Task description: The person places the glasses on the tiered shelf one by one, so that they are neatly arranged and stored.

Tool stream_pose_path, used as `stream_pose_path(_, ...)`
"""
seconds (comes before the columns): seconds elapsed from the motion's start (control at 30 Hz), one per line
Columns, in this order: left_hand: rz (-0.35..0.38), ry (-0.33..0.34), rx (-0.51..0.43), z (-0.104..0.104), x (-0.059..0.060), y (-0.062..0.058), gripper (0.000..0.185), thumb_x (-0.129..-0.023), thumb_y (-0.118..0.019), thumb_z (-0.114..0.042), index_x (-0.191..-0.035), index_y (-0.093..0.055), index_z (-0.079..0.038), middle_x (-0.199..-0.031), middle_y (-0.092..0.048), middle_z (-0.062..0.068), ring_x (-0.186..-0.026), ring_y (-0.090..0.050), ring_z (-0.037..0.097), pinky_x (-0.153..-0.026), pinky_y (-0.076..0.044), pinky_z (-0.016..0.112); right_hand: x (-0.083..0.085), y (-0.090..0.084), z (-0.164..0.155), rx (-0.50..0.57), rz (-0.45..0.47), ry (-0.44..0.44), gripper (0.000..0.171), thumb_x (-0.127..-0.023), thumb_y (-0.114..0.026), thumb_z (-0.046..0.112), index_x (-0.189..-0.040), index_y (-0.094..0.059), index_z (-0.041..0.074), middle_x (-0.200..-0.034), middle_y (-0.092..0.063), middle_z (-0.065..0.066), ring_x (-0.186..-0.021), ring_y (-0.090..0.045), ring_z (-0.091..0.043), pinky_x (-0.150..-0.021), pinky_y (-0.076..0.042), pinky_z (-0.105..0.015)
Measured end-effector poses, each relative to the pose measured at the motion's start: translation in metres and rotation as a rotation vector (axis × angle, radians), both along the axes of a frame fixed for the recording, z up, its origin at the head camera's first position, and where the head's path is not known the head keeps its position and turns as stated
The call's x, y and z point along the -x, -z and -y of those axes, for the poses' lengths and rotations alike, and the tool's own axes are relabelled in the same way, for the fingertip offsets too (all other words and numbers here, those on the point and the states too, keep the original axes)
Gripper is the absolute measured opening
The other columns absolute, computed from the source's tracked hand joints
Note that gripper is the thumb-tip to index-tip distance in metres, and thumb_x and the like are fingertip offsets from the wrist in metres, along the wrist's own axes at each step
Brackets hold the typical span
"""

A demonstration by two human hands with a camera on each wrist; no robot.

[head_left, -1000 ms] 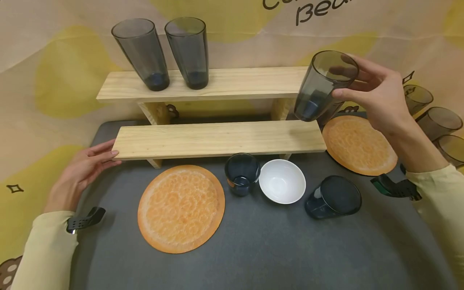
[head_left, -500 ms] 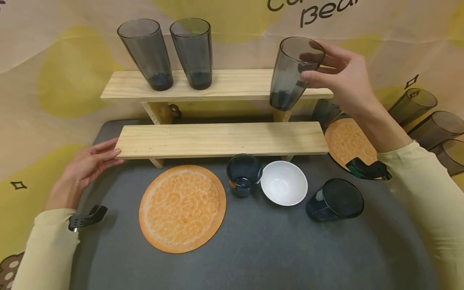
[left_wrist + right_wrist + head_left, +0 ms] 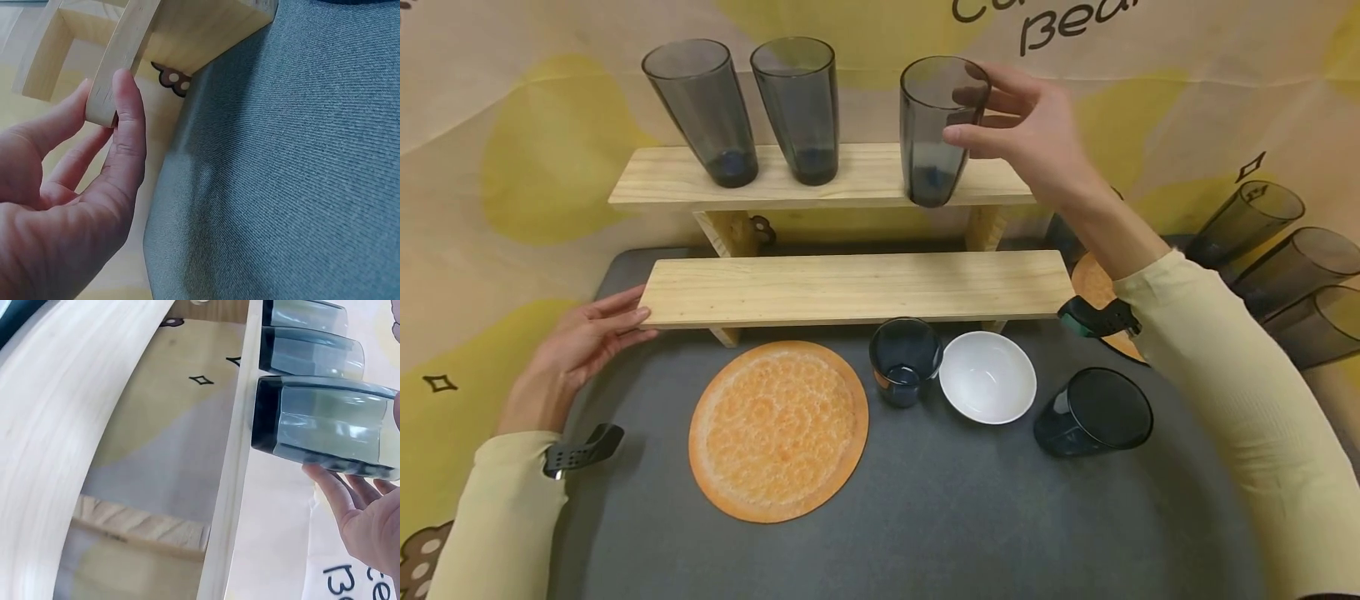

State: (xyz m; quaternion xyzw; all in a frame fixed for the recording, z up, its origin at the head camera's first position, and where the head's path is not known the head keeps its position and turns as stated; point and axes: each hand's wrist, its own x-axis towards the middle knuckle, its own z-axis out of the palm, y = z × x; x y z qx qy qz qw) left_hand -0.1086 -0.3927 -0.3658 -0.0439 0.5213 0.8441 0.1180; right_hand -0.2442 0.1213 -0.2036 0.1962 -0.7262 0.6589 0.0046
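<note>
right hand (image 3: 1037, 133) | grips glass (image 3: 934, 133) | base contact with shelf (image 3: 850, 175) unclear

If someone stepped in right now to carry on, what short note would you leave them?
Right hand: grips a tall grey glass near its rim, base at the top shelf; contact unclear.
Left hand: straight fingers rest against the left end of the lower shelf.
Done: two grey glasses stand on the top shelf.
Left: set this one down; more glasses wait at the right, two short dark cups on the mat.
</note>
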Motion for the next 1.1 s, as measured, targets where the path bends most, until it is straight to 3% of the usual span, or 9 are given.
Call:
stream_pose_path(0.27, 0.027, -0.015, 0.001, 0.0, 0.0, -0.002, 0.041, -0.095, -0.048, 0.016, -0.114, -0.072, -0.011, -0.11, -0.07, 0.004, -0.091, -0.07, 0.022, -0.075, -0.06, 0.034, 0.014, -0.004, 0.025, -0.008, 0.007, -0.004, 0.074, -0.078, -0.082, 0.004, -0.144, -0.051, 0.017, -0.131, -0.061, -0.011, -0.111, -0.065, -0.022, -0.085, -0.057, -0.03)
stream_pose_path(0.57, 0.003, 0.018, -0.028, 0.0, 0.001, 0.001, 0.041, -0.096, -0.045, 0.016, -0.117, -0.07, -0.009, -0.111, -0.07, 0.007, -0.093, -0.07, 0.024, -0.077, -0.06, 0.034, 0.031, 0.001, 0.043, 0.014, 0.015, -0.002, 0.075, -0.078, -0.083, 0.006, -0.145, -0.049, 0.018, -0.132, -0.061, -0.01, -0.111, -0.065, -0.022, -0.086, -0.057, -0.033)
stream_pose_path(0.87, 0.015, 0.012, -0.044, 0.001, 0.001, 0.002, 0.042, -0.097, -0.044, 0.016, -0.118, -0.07, -0.009, -0.112, -0.07, 0.007, -0.093, -0.07, 0.024, -0.077, -0.06, 0.034, 0.034, 0.002, 0.049, -0.099, 0.012, -0.024, 0.076, -0.086, -0.077, 0.014, -0.151, -0.038, 0.022, -0.145, -0.05, -0.009, -0.126, -0.055, -0.021, -0.098, -0.052, -0.035)
stream_pose_path(1.1, 0.008, 0.014, -0.055, 0.0, 0.002, 0.004, 0.043, -0.097, -0.043, 0.017, -0.118, -0.07, -0.008, -0.112, -0.07, 0.007, -0.093, -0.07, 0.025, -0.077, -0.06, 0.034, 0.022, -0.007, 0.042, -0.263, 0.006, -0.087, 0.082, -0.092, -0.07, 0.022, -0.157, -0.02, 0.023, -0.158, -0.03, -0.003, -0.14, -0.037, -0.019, -0.111, -0.038, -0.03)
